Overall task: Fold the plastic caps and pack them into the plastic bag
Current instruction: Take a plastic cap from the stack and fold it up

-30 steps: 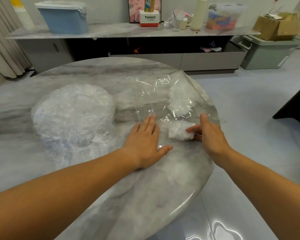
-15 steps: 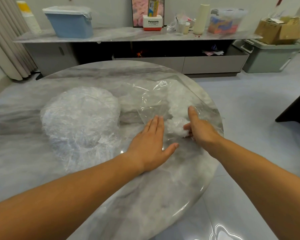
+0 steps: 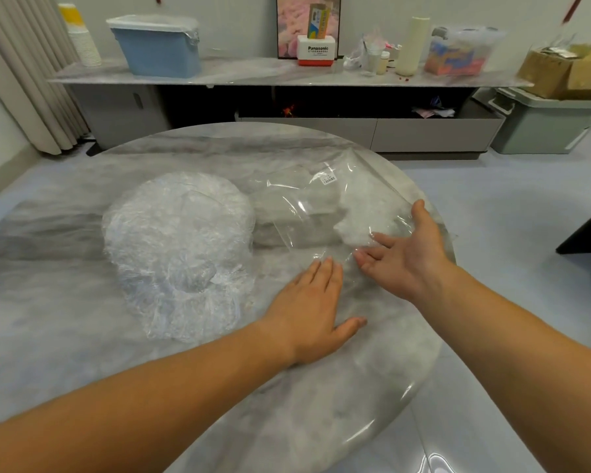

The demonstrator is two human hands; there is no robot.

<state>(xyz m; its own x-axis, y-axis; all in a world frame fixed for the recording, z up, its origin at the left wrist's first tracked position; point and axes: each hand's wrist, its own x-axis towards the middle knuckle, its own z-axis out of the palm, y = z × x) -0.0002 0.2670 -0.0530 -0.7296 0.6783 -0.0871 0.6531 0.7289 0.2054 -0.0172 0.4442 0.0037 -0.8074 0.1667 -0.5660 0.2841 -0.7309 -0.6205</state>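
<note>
A clear plastic bag [image 3: 307, 206] with a small white label lies flat on the right half of the round marble table [image 3: 82, 302]. Folded white caps [image 3: 359, 220] sit inside it near its right side. My left hand [image 3: 311, 308] lies flat, palm down, pressing the bag's near edge. My right hand [image 3: 406, 254] is at the bag's mouth, fingers straight and spread, pointing left toward the folded caps; it holds nothing. A round pile of unfolded crinkled plastic caps [image 3: 178, 247] rests to the left of the bag.
The table's right edge [image 3: 447, 268] runs just under my right hand, with grey floor beyond. A long sideboard [image 3: 287, 76] at the back carries a blue bin [image 3: 157, 46], boxes and bottles. A green crate [image 3: 543, 121] stands at the far right.
My right hand pushed a folded cap further into the bag, then let it go and opened its fingers. My left hand stayed flat on the bag's edge.
</note>
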